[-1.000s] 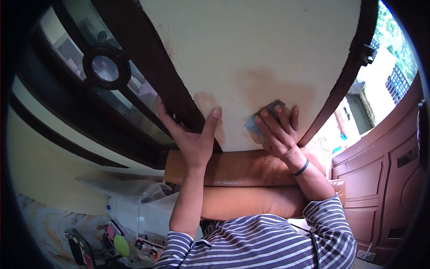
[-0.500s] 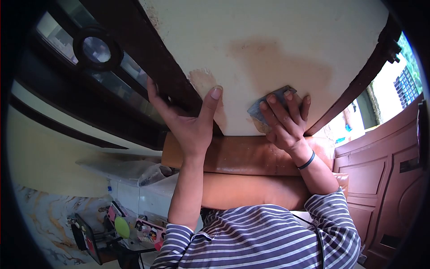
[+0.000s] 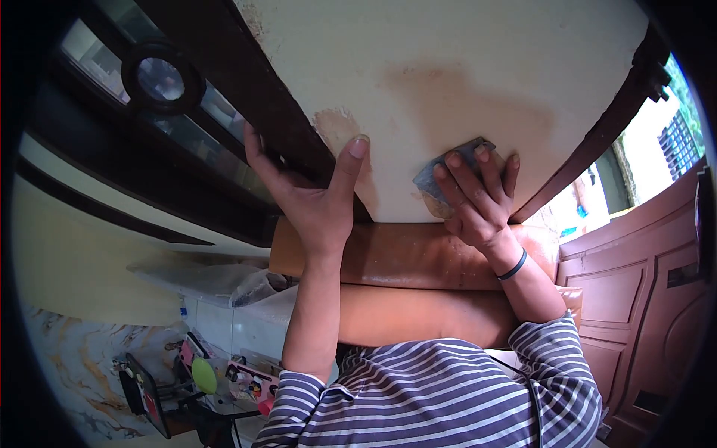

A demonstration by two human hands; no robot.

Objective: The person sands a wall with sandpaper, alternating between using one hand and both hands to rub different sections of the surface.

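Head cam: R hand [image 3: 478, 205], w/ dark wristband [image 3: 512, 266], lies fingers-flat on a grey sandpaper sheet [image 3: 427, 179], grasping it by pinning it against the cream panel [image 3: 463, 45]. It isn't pinched; prob. flat so pressure spreads over the sheet. Sheet sits low on the panel, right of centre, just near the dark frame edge [image 3: 597, 134] on the right. L hand [image 3: 317, 201] is released, holding nothing: palm and fingers spread across the dark wood frame [image 3: 246, 82] at left, thumb on the panel, looks like a brace for the body. Sheet looks thin, worn, one corner poking out far of the fingertips. Panel ard it shows a brownish rubbed patch [image 3: 463, 104], and a smaller one [image 3: 336, 123] by the L thumb. A brown cushion back [image 3: 403, 257] lies near, below the panel.
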